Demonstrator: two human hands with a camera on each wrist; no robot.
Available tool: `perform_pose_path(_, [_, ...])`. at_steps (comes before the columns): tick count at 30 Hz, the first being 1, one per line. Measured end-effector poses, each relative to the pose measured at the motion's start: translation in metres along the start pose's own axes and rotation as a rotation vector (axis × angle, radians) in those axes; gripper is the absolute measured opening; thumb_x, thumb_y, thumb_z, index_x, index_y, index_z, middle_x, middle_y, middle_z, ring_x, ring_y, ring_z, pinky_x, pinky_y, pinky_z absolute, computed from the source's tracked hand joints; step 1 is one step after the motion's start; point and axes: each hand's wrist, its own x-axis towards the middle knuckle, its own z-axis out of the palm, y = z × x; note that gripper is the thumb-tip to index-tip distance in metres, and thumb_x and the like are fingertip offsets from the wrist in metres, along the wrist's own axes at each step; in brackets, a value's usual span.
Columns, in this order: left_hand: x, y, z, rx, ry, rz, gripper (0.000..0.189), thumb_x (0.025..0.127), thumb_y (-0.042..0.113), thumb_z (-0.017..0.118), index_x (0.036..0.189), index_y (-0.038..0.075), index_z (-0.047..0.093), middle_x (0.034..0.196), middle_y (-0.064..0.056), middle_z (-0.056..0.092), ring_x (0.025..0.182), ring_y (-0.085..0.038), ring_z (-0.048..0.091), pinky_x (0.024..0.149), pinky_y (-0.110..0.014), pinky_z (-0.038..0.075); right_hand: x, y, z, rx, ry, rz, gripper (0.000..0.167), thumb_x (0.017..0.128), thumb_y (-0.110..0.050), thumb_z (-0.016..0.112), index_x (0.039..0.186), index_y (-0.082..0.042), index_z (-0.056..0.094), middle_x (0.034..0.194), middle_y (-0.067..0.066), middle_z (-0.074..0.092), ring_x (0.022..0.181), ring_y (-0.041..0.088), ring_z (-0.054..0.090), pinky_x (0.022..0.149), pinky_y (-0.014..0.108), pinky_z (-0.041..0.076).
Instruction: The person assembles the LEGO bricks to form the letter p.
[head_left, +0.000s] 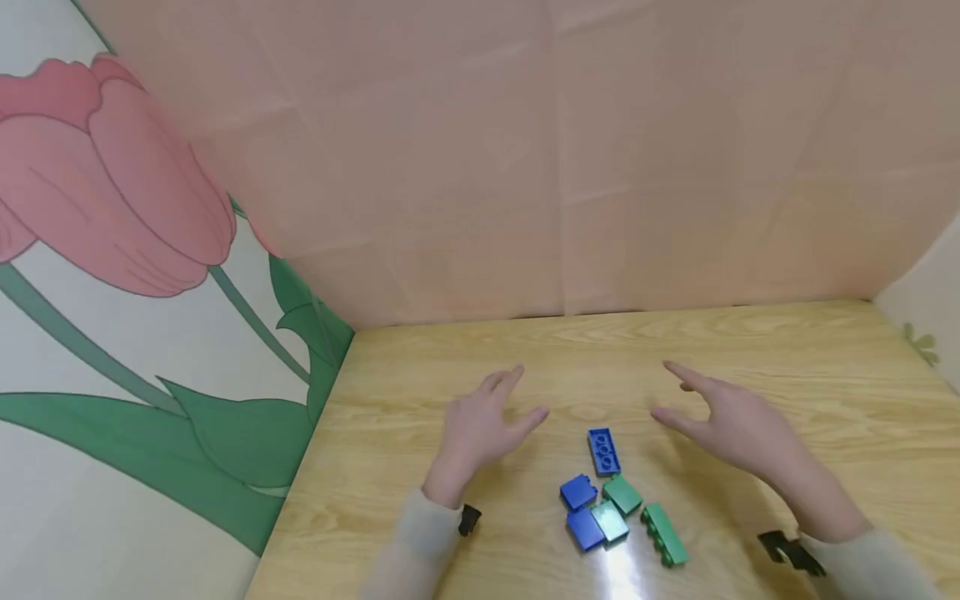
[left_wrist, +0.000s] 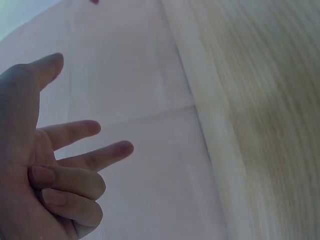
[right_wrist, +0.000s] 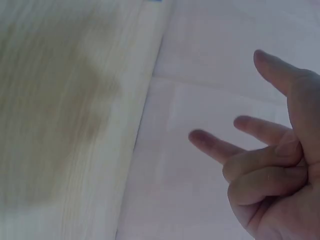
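My left hand (head_left: 480, 423) hovers over the table to the left of a group of toy building bricks and holds nothing. In the left wrist view its thumb and two fingers (left_wrist: 95, 157) are extended while the other two curl toward the palm. On the right side, my right hand (head_left: 742, 421) is raised in much the same shape, also holding nothing. Between the hands, nearer me, lie three blue bricks, one hollow side up (head_left: 604, 452), one behind (head_left: 578, 492) another (head_left: 585, 530). Beside them are a green brick (head_left: 622, 495), a shiny green brick (head_left: 610, 522) and a longer green brick (head_left: 663, 535) on its side.
The wooden table (head_left: 405, 383) ends at a pinkish sheet (head_left: 465, 183) hanging along its far edge. At left stands a panel printed with a large tulip (head_left: 150, 183). A pale wall (head_left: 926, 292) borders the right side. Black straps (head_left: 791, 552) show at both wrists.
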Motion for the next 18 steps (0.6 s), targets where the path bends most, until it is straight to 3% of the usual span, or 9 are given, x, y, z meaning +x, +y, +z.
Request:
perform_pose_path(3, [-0.009,0.007,0.002,-0.05,-0.005,0.041,0.082,0.094,0.083,0.042,0.157,0.031,0.046,0.148,-0.002,0.058,0.064,-0.015,0.06,0.058,-0.031,0.047,-0.006,-0.007,0.005,0.029,-0.022,-0.021,0.087,0.096,-0.069,0.059,0.162,-0.016,0.038,0.133,0.025,0.064,0.08,0.025,0.07,0.075,0.063,0.054])
perform_pose_path(5, [-0.014,0.012,0.003,-0.089,-0.011,0.077,0.078,0.094,0.08,0.048,0.155,0.031,0.049,0.146,-0.001,0.06,0.07,-0.014,0.063,0.061,-0.031,0.05,-0.009,-0.01,0.009,0.051,-0.045,-0.032,0.085,0.096,-0.068,0.06,0.161,-0.018,0.04,0.131,0.022,0.066,0.07,0.016,0.065,0.07,0.056,0.055])
perform_pose_path(8, [-0.022,0.018,0.006,-0.121,-0.016,0.139,0.074,0.093,0.077,0.054,0.151,0.031,0.055,0.142,0.002,0.062,0.075,-0.013,0.065,0.061,-0.028,0.05,-0.015,-0.016,0.014,0.078,-0.069,-0.05,0.083,0.095,-0.069,0.061,0.159,-0.02,0.044,0.127,0.017,0.069,0.072,0.014,0.064,0.07,0.051,0.055])
perform_pose_path(13, [-0.033,0.03,0.012,-0.118,-0.022,0.22,0.072,0.09,0.08,0.054,0.144,0.033,0.062,0.136,0.008,0.065,0.102,-0.013,0.069,0.074,-0.023,0.051,-0.023,-0.022,0.023,0.117,-0.114,-0.079,0.079,0.093,-0.069,0.064,0.155,-0.022,0.05,0.121,0.009,0.072,0.092,0.026,0.07,0.075,0.056,0.056])
perform_pose_path(18, [-0.043,0.042,0.022,-0.105,-0.05,0.302,0.068,0.089,0.079,0.058,0.139,0.033,0.066,0.133,0.011,0.066,0.099,-0.007,0.068,0.072,-0.017,0.048,-0.027,-0.024,0.033,0.149,-0.185,-0.109,0.073,0.092,-0.063,0.069,0.151,-0.022,0.054,0.114,0.001,0.073,0.096,0.026,0.069,0.075,0.05,0.056])
